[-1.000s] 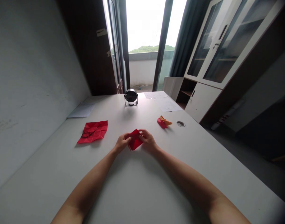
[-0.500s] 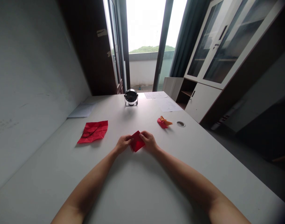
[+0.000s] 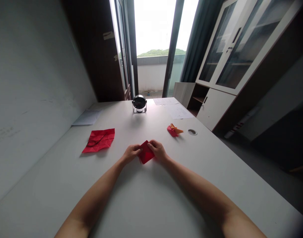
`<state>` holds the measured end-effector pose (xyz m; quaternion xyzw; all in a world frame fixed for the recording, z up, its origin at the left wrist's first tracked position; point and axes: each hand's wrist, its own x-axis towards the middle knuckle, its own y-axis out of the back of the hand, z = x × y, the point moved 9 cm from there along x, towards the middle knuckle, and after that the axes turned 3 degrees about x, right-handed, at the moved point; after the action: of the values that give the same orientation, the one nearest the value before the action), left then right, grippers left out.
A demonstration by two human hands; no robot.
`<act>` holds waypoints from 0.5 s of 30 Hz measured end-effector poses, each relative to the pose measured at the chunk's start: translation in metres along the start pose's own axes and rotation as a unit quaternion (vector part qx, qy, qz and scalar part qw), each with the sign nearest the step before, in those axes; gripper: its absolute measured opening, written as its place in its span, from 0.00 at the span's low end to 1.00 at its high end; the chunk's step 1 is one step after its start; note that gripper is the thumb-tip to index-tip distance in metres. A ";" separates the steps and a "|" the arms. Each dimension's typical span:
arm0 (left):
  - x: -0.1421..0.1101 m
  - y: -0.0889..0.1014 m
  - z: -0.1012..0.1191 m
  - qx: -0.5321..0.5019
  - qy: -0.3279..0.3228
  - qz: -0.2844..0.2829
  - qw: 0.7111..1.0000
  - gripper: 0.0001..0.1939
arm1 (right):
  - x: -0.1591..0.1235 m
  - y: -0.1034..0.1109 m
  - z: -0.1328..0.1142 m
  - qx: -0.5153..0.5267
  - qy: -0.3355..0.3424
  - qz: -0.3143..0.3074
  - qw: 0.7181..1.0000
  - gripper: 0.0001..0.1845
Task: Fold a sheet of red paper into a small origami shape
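Note:
Between my two hands is a red folded paper (image 3: 146,154), a small layered square turned corner-down, with loose layers showing at its lower left edge. My left hand (image 3: 132,153) pinches its left corner, thumb on the near face. On the other side, my right hand (image 3: 157,150) grips the upper right edge with its thumb across the front. The fingers behind the paper are hidden. To the left lies a creased red paper sheet (image 3: 106,141) with a thin dark cord (image 3: 93,143) on it. A red and orange folded paper piece (image 3: 174,130) rests to the right.
A round black and silver device on a stand (image 3: 139,103) is at the back of the white table (image 3: 146,205). Paper sheets (image 3: 179,111) lie at the back right, others (image 3: 87,117) by the left wall. A round cable hole (image 3: 192,132) is near the right edge.
The red folded paper has dropped very slightly toward me, its lower corner a little nearer. Both hands keep hold of it, and the other things stay in place.

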<state>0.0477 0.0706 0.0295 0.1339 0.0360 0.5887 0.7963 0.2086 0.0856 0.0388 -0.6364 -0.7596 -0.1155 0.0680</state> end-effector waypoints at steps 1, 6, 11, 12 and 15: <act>0.000 0.000 -0.001 -0.005 0.002 0.000 1.000 0.15 | 0.000 -0.001 0.000 -0.010 0.001 -0.004 1.000 0.19; 0.000 -0.002 -0.003 -0.003 0.007 -0.007 1.000 0.16 | -0.002 -0.004 -0.001 -0.034 0.009 -0.011 0.999 0.19; -0.001 -0.004 -0.004 0.016 0.012 -0.019 1.000 0.18 | -0.002 -0.004 -0.002 -0.050 0.021 -0.007 0.998 0.17; -0.001 -0.005 -0.004 0.021 0.013 -0.023 0.999 0.18 | -0.002 -0.004 -0.002 -0.056 0.026 -0.006 0.998 0.17; -0.001 -0.006 -0.004 0.039 0.015 -0.029 0.999 0.19 | -0.002 -0.004 0.000 -0.076 0.032 -0.005 0.997 0.15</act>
<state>0.0522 0.0686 0.0243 0.1548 0.0745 0.5655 0.8066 0.2052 0.0832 0.0383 -0.6318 -0.7493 -0.1938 0.0431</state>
